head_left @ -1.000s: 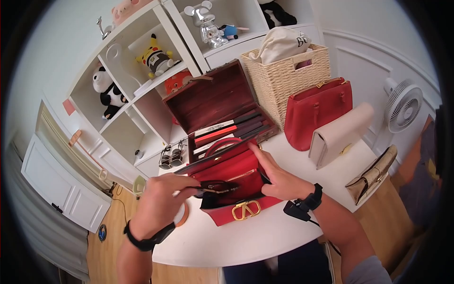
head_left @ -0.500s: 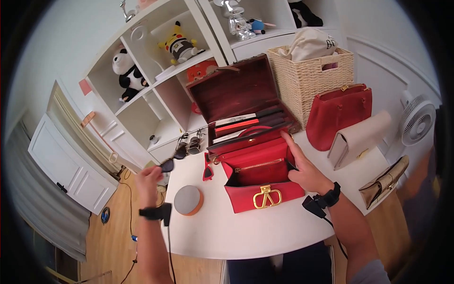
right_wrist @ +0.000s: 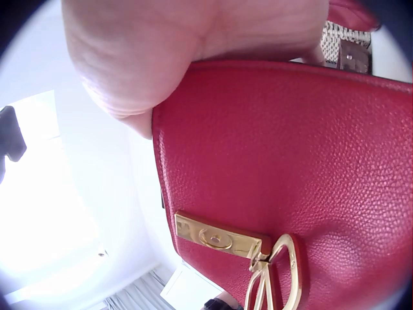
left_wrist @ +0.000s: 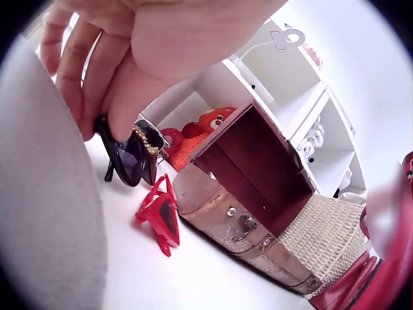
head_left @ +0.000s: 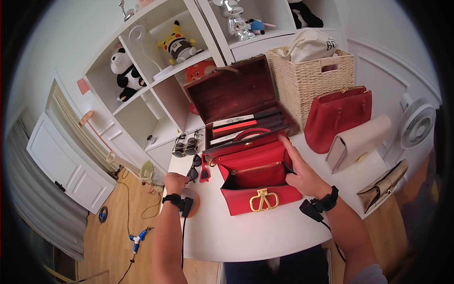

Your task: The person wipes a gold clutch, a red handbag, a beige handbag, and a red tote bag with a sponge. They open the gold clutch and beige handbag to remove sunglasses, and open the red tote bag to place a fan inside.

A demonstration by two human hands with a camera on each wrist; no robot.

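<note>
My left hand (head_left: 176, 183) is at the table's left side, its fingertips pinching a pair of black sunglasses (left_wrist: 132, 161) with a gold chain-like trim. In the left wrist view the lenses hang low at the tabletop. Beside them lies a pair of red sunglasses (head_left: 204, 170). My right hand (head_left: 307, 176) holds the right side of a red handbag (head_left: 239, 201), one finger stretched along the raised flap and the thumb at the front edge. The bag stands open, its red lining, zip and gold V-shaped clasp (head_left: 264, 200) showing.
Behind the bag stands an open wooden case (head_left: 236, 92) holding several boxes. More sunglasses (head_left: 185, 145) sit left of it. A round grey-and-orange object (head_left: 191, 203) is partly under my left wrist. A wicker basket (head_left: 307, 71), red tote (head_left: 338, 118), beige bag (head_left: 362, 137) and gold clutch (head_left: 384, 185) stand right.
My left hand drew the black sunglasses out of the handbag, swung left with them, then brought them down beside the red pair. My right hand has stayed on the bag.
</note>
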